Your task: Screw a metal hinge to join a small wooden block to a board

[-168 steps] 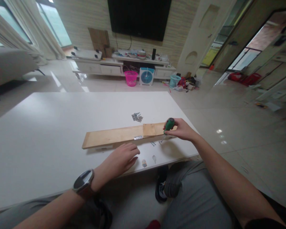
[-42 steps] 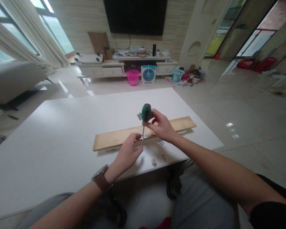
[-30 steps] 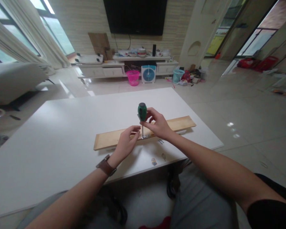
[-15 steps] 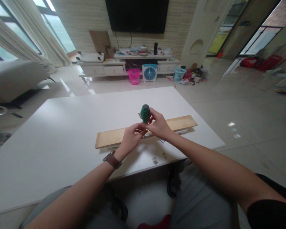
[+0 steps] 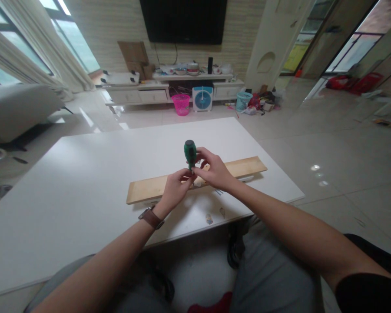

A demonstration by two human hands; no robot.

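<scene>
Held the green screwdriver point(image 5: 190, 150) nearly upright above the wooden board point(image 5: 146, 188) in the right hand point(image 5: 217, 171), with that grip closed around the handle's lower part. Had the left hand point(image 5: 174, 189) bent in at the shaft, with fingertips drawn close together; could not tell whether pinching it or merely touching. Saw the board lengthwise across the white worktop point(image 5: 94, 165), with a shiny metal fitting point(image 5: 198, 184) at its near edge, partly hidden. Noticed loose screws point(image 5: 219, 191) just beside the board's near side.
</scene>
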